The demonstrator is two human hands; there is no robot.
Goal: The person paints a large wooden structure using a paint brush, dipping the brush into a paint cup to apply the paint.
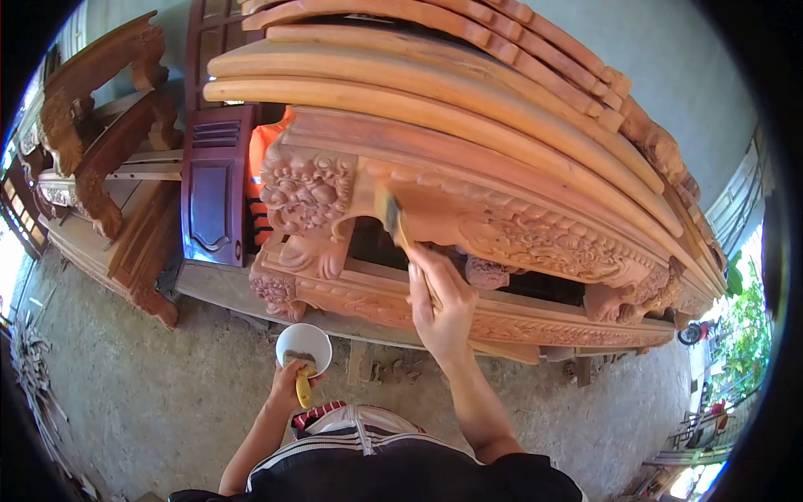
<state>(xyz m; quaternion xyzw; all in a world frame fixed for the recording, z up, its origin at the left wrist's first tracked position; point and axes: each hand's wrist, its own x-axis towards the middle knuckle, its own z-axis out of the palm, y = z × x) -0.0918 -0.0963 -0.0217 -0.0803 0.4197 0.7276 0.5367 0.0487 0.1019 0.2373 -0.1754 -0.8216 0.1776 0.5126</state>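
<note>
My right hand [441, 303] grips a paintbrush [393, 219] and holds its bristles against the carved front of a reddish wooden furniture piece [502, 226]. The brush touches the carving just right of an ornate lion-like corner leg [308, 197]. Lower down, my left hand [290, 386] holds a white bowl [304, 344] together with a yellow-handled tool [303, 386] that rests in it. The bowl hangs above the concrete floor, in front of the piece's lower rail [376, 305].
Long curved wooden slats [435, 75] are stacked on top of the carved piece. A dark red door panel [213, 188] leans at its left. More carved furniture [100, 142] stands at the far left. Wood scraps [368, 364] lie on the concrete floor [150, 393].
</note>
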